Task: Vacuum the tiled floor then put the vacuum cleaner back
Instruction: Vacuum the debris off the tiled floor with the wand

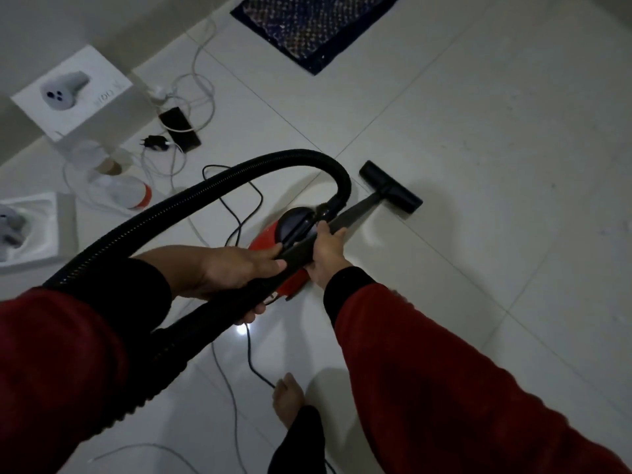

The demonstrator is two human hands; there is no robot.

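A red and black vacuum cleaner (270,234) sits on the white tiled floor (478,165) at the centre. Its ribbed black hose (212,186) arches from the body up and back toward me. The black wand (359,210) runs forward to a flat floor nozzle (391,189) resting on the tiles. My left hand (232,271) grips the wand's near end where the hose joins. My right hand (326,254) holds the wand further along, just above the vacuum's body. Both sleeves are dark red with black cuffs.
A white box (73,94) and an open tray (37,230) stand by the left wall, with a phone (179,130), a charger plug (155,142) and tangled white cables (191,97). A dark blue mat (307,25) lies far ahead. A black cord (253,364) trails past my bare foot (289,398).
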